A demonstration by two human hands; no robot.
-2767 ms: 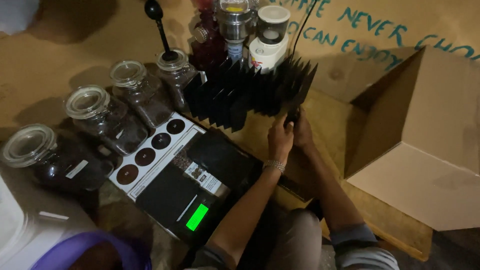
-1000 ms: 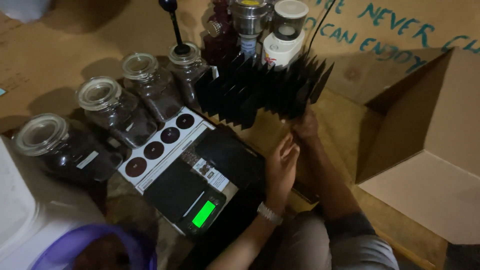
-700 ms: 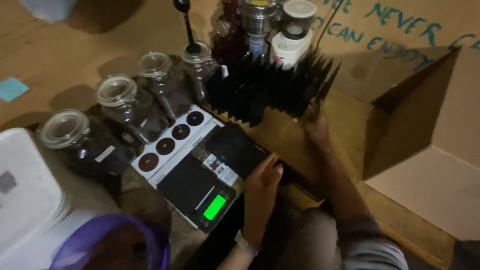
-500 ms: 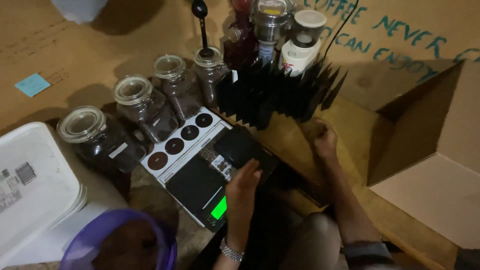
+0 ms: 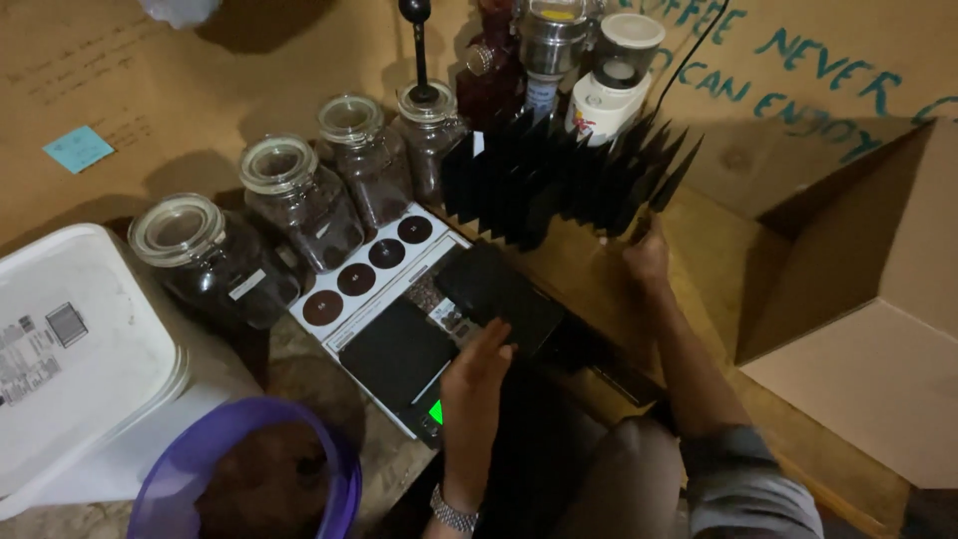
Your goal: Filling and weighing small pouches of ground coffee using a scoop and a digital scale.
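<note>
My left hand [image 5: 477, 384] reaches over a black digital scale [image 5: 394, 351] with a green lit display [image 5: 436, 411]. Its fingers are stretched out, and the tips touch a flat black pouch [image 5: 499, 297] that lies partly on the scale. My right hand [image 5: 649, 258] is further back, at the right end of a fanned row of upright black pouches [image 5: 559, 175]. Its fingers are closed on the lower edge of the end pouch. A metal watch sits on my left wrist.
Several glass jars of dark grounds [image 5: 299, 205] line the left behind a white sample card with dark circles [image 5: 369, 268]. A white lidded tub [image 5: 70, 349] and a purple bowl [image 5: 249, 479] are at the front left. An open cardboard box [image 5: 878, 299] stands at the right, with metal and white containers [image 5: 589, 50] at the back.
My left hand has drawn back from the end of the pouch row to the scale and the flat pouch. My right hand stays at the row. The view has shifted left, showing the tub and bowl.
</note>
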